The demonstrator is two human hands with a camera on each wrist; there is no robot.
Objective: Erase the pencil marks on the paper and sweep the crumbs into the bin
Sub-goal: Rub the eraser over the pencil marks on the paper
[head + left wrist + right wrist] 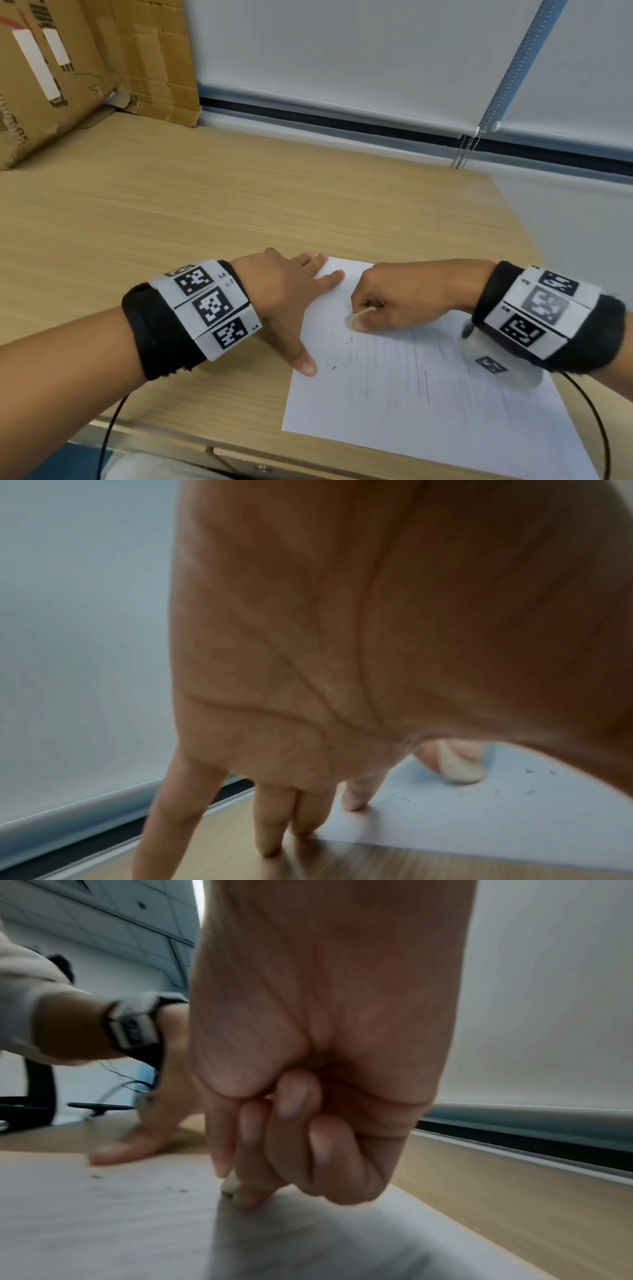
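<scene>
A white sheet of paper point(421, 394) lies on the wooden desk, covered with faint grey pencil strokes. My right hand point(373, 305) pinches a small cream eraser point(352, 320) and presses it down on the sheet's upper left part. The eraser point(460, 769) also shows beyond my left palm, and its tip point(230, 1184) peeks out below my curled right fingers. My left hand point(294, 301) lies flat with fingers spread on the paper's left edge. Dark eraser crumbs point(337, 346) are scattered between the two hands. No bin is in view.
A large cardboard box point(68, 68) stands at the desk's back left. A lowered white blind point(342, 51) with a bead chain point(462, 150) runs along the far edge. The desk point(154, 212) ends just right of the paper.
</scene>
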